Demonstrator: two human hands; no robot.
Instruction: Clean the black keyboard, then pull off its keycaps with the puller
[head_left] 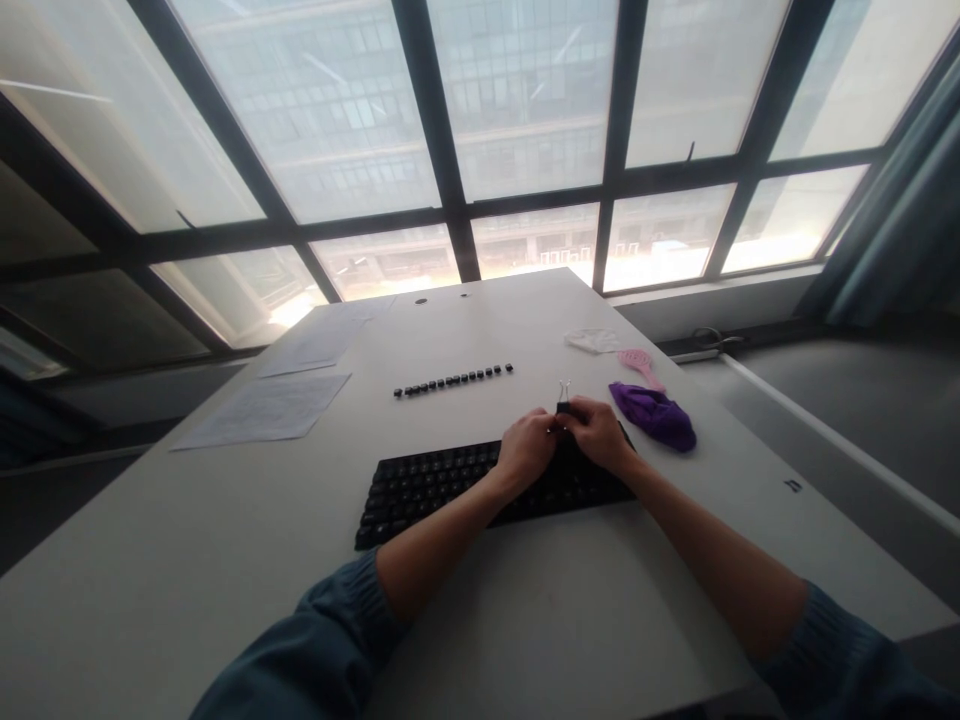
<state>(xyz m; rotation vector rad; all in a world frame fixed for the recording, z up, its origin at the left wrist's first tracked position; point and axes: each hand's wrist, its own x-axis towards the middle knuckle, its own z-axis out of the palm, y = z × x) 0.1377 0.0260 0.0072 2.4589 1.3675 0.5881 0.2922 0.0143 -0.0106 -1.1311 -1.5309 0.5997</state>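
Note:
Above the right part of a black keyboard (431,485), my left hand (527,443) and my right hand (598,432) meet with their fingers closed. Between the fingertips is a black binder clip (563,406), its wire handles pointing up and away from me. Both hands appear to grip its lower part, and the fingers hide what lies beneath it. My hands and forearms cover part of the keyboard's right half. Beyond the keyboard, several small black keycaps (453,381) stand in a slanting row on the white table (247,560).
Right of my hands lie a purple cloth pouch (654,415), a pink hairbrush (637,362) and a crumpled clear plastic bag (591,341). Sheets of paper (266,410) rest on the left. A small dark item (793,486) sits near the right edge. Windows (525,100) rise behind the table.

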